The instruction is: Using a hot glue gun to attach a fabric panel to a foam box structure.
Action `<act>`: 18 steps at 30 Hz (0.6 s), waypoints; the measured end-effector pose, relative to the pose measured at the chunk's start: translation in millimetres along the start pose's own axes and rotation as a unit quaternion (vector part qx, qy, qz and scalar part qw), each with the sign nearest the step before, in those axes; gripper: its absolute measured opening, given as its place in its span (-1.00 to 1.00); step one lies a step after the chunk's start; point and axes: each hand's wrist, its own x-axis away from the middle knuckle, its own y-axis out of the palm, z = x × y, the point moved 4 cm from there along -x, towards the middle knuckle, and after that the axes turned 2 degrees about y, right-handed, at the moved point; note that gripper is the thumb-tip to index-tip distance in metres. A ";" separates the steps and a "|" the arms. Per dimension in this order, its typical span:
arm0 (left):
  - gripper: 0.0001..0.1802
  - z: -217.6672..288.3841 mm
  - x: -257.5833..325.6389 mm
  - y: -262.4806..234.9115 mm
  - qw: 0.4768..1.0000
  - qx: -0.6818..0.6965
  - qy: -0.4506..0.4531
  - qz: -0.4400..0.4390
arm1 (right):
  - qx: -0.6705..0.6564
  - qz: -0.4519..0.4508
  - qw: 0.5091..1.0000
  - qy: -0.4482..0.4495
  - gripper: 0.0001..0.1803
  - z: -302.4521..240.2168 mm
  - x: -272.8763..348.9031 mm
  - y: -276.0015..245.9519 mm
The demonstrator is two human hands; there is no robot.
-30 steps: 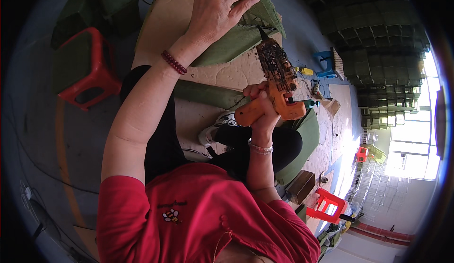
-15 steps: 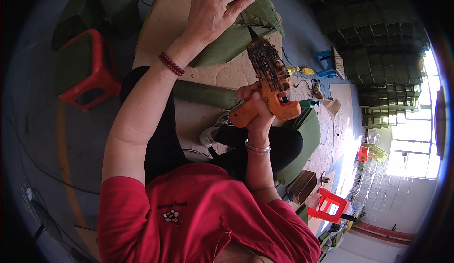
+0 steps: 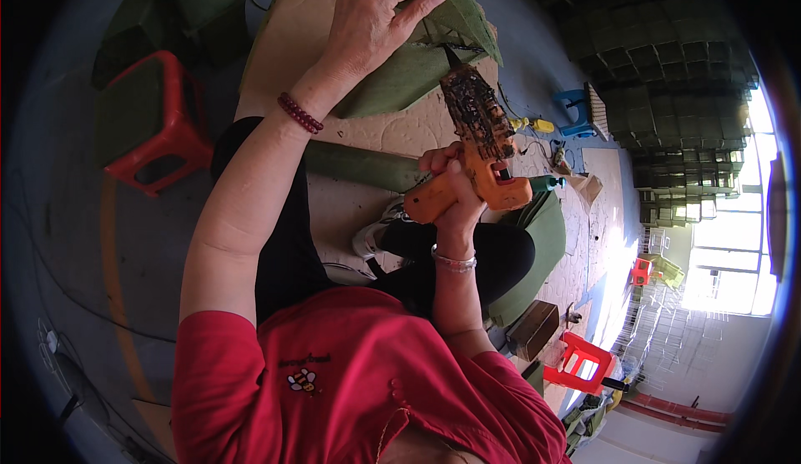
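Observation:
My left hand, with a dark red bead bracelet at its wrist, is closed at the upper edge of a green felt-like box; its fingertips press together there, partly hidden. My right hand wraps round the handle of an orange glue gun. Black, crusted residue covers the front of the gun. Its dark pointed nozzle is tilted up at the box's seam, where dark glue-like marks show; whether it touches cannot be made out.
Brown cardboard lies under the work. A red stool with a green top stands at left. A yellow-handled tool and a blue stool are at right, before stacked green boxes. Cables cross the floor at left.
The glue gun's nozzle has shifted slightly to the right along the green box's seam. My left hand has moved very slightly left, still at the box's edge.

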 end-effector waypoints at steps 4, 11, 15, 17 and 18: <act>-0.75 -3.7 -0.3 -0.9 0.999 0.010 0.033 0.029 | 0.019 -0.029 0.999 0.015 -0.73 -1.9 1.5 6.8; -0.82 1.9 -7.1 -5.8 1.000 0.002 -0.007 -0.012 | 0.028 -0.034 0.998 0.037 -0.76 -5.3 3.8 10.6; -0.82 -0.3 -5.3 -7.3 1.000 0.006 -0.018 -0.015 | 0.018 -0.042 0.998 0.043 -0.78 -0.2 4.8 10.3; -0.82 -3.1 -2.4 -7.6 1.000 0.009 -0.014 -0.016 | 0.017 -0.056 0.997 0.047 -0.78 3.1 5.5 10.0; -0.82 -4.1 -1.2 -8.0 1.000 0.011 -0.011 -0.016 | 0.021 -0.054 0.997 0.045 -0.78 3.9 6.2 9.9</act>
